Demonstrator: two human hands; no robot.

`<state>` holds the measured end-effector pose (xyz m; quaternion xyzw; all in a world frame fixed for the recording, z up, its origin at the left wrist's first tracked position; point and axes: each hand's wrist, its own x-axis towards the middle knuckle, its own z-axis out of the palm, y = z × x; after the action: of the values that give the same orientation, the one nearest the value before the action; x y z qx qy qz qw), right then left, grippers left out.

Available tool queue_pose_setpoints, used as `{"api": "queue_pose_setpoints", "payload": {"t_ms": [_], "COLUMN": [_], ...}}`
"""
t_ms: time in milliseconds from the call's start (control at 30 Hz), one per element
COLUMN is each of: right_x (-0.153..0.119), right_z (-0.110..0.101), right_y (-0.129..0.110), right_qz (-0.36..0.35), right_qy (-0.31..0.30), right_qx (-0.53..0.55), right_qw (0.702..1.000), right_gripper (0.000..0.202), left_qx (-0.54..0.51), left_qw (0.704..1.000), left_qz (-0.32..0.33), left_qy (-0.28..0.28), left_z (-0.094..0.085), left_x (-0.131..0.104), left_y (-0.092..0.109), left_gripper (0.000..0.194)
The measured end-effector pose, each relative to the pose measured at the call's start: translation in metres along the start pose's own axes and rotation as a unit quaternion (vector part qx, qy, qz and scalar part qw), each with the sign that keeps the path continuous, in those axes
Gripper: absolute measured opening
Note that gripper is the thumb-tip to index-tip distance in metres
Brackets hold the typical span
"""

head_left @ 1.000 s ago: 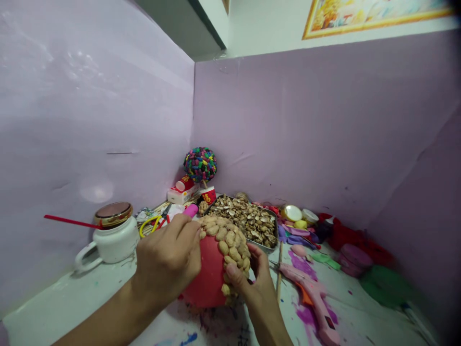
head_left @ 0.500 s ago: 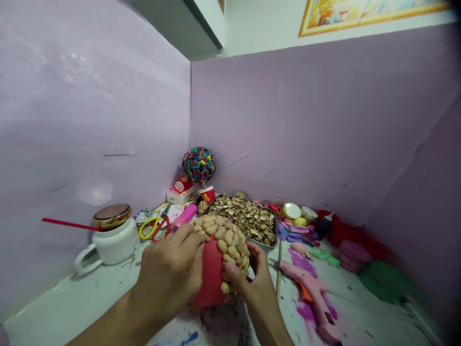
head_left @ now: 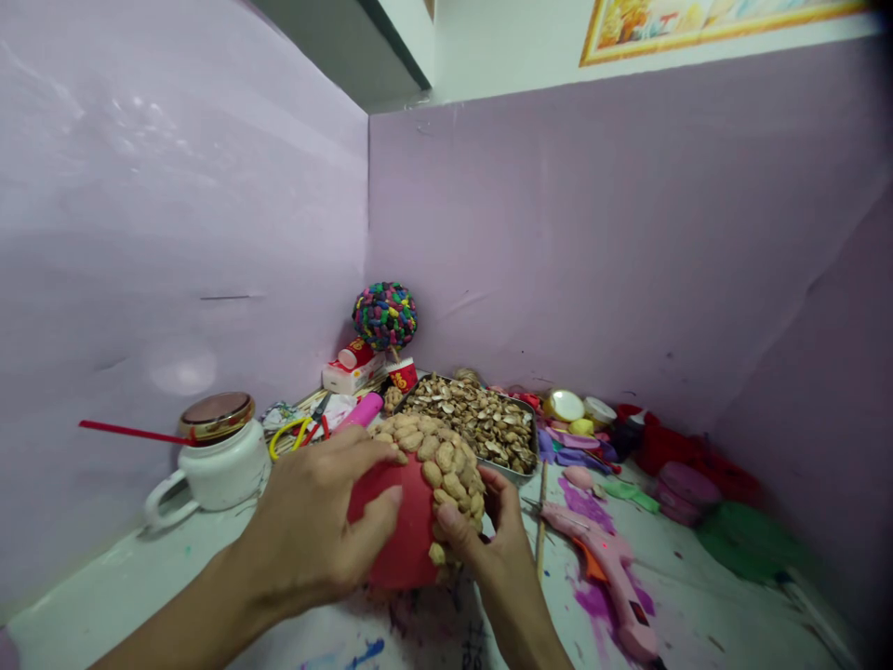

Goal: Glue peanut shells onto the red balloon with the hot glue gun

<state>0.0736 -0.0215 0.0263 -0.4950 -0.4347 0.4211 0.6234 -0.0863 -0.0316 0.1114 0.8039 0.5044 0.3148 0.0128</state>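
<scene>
A red ball [head_left: 403, 521], its top and right side covered with peanut shells [head_left: 446, 462], is at the front middle of the table. My right hand [head_left: 499, 549] holds the ball from the right, its thumb on the shells. My left hand [head_left: 321, 521] is at the ball's left side, thumb and fingers spread apart; its index fingertip is at the edge of the shells. Nothing shows between those fingers. Behind the ball is a metal tray [head_left: 517, 476] of loose shells. A pink glue gun [head_left: 606, 558] lies to the right.
On the left stands a white mug [head_left: 227, 468] with a lid and a red stick. Scissors [head_left: 291, 434] and a pink roll [head_left: 363, 410] lie behind my left hand. A multicoloured ball [head_left: 385, 316] stands at the back. Clay pieces [head_left: 576, 456] and a green lid [head_left: 748, 542] are on the right.
My left hand has opened, its thumb and index finger parting, and has shifted slightly left, uncovering more of the red surface. My right hand stays on the ball.
</scene>
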Motion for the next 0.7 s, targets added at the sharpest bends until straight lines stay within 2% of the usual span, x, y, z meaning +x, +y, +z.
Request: {"api": "queue_pose_setpoints", "payload": {"t_ms": [167,233,333,433,700], "right_x": [0.0,0.0,0.0,0.0,-0.002], "right_z": [-0.001,-0.001,-0.001,-0.001,0.0], "right_y": [-0.001,-0.001,-0.001,-0.001,0.0], "right_qz": [0.003,0.002,-0.005,0.002,-0.006], "right_qy": [-0.003,0.003,0.012,0.006,0.004], "right_qx": [-0.008,-0.005,0.004,0.004,-0.012], "right_qw": [1.0,1.0,1.0,1.0,1.0], "right_gripper": [0.065,0.063,0.06,0.061,0.06], "left_qx": [-0.105,-0.122,-0.097,-0.064,0.01], "left_qw": [0.994,0.992,0.994,0.997,0.993], "left_qz": [-0.021,-0.031,-0.032,-0.001,0.046], "left_qy": [-0.01,0.001,0.033,0.05,0.104], "left_z": [-0.007,-0.006,0.001,0.01,0.021], "left_x": [0.008,0.011,0.012,0.009,0.004], "left_y": [-0.004,-0.009,-0.018,-0.024,-0.024], "left_gripper": [0.033,0.03,0.02,0.019,0.017]}}
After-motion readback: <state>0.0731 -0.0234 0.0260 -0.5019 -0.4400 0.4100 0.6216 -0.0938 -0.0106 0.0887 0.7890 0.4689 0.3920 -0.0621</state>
